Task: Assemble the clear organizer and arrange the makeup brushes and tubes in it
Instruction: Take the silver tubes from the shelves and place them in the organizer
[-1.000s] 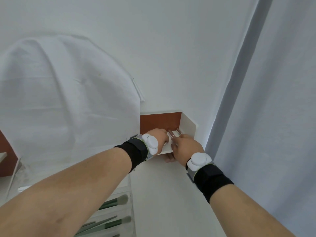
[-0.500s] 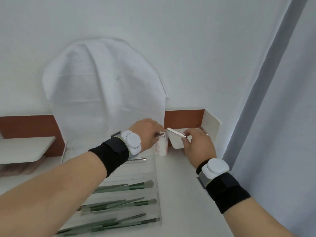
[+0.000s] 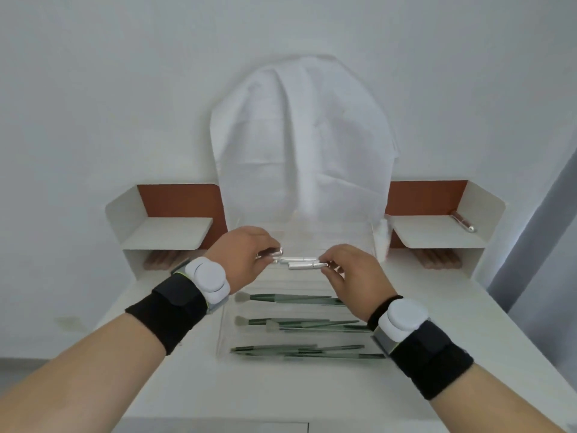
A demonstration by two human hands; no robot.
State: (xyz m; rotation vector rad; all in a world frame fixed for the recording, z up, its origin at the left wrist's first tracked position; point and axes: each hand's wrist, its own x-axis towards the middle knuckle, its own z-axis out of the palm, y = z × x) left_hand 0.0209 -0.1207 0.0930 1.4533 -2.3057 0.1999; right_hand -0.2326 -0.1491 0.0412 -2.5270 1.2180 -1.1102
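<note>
Left hand (image 3: 246,256) pinching silver tubes (image 3: 282,260) above the far end of the clear organizer (image 3: 228,335); right hand (image 3: 349,276) gripping another silver tube (image 3: 304,265) beside them; green brushes (image 3: 290,299) lying in three rows inside; one tube (image 3: 463,222) on the right shelf (image 3: 437,234).

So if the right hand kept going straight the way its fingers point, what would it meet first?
The right hand points left, holding silver tubes. Going straight on, they would likely meet the left hand, which grips another tube close by. Depth is hard to judge.
</note>
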